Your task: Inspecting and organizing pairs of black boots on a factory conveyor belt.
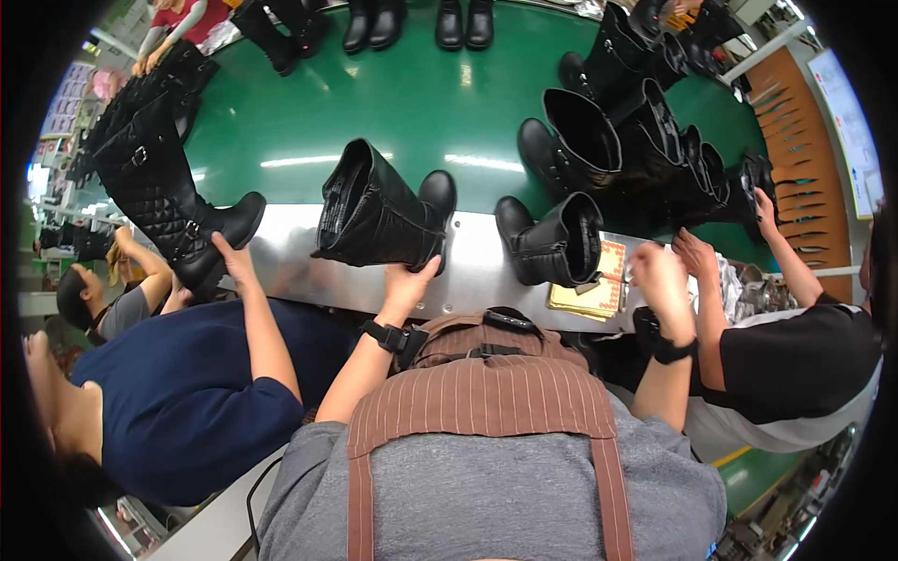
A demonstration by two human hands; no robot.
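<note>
My left hand (pixel 409 288) grips a tall black boot (pixel 379 213) low at its heel. The boot leans over the metal edge strip, its open shaft top facing left and its toe pointing away. My right hand (pixel 659 273) is raised at the right, fingers curled together and slightly blurred; what they hold, if anything, I cannot make out. Just left of that hand is a stack of yellow sheets (pixel 582 297) with orange-red print. A second black boot (pixel 552 238) lies partly over the stack, its shaft opening to the right.
A green work surface (pixel 393 103) stretches ahead behind a metal strip (pixel 290 248). More black boots (pixel 585 136) crowd the right. At left a co-worker in navy (pixel 201 397) holds a quilted black boot (pixel 154 192); another co-worker (pixel 795 360) works close on the right.
</note>
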